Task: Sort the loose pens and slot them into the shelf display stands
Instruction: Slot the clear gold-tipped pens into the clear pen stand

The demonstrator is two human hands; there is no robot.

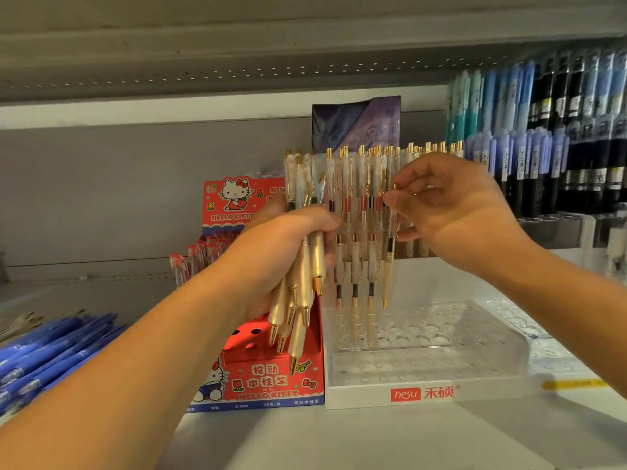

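My left hand [288, 245] grips a bundle of pearl-white pens with gold tips [298, 300], tips pointing down, above the red stand. My right hand [451, 215] pinches a single white and gold pen [389, 259] upright over the clear acrylic display stand [424, 364]. That pen's tip hangs above the stand's holes. Three matching pens [354, 300] stand in the front-left holes, and more fill the back rows [366, 184].
A red Hello Kitty pen stand [271, 378] sits left of the clear stand. Loose blue pens [51, 354] lie on the shelf at far left. Racks of blue and black pens [549, 130] fill the right. A second clear stand [549, 351] is further right.
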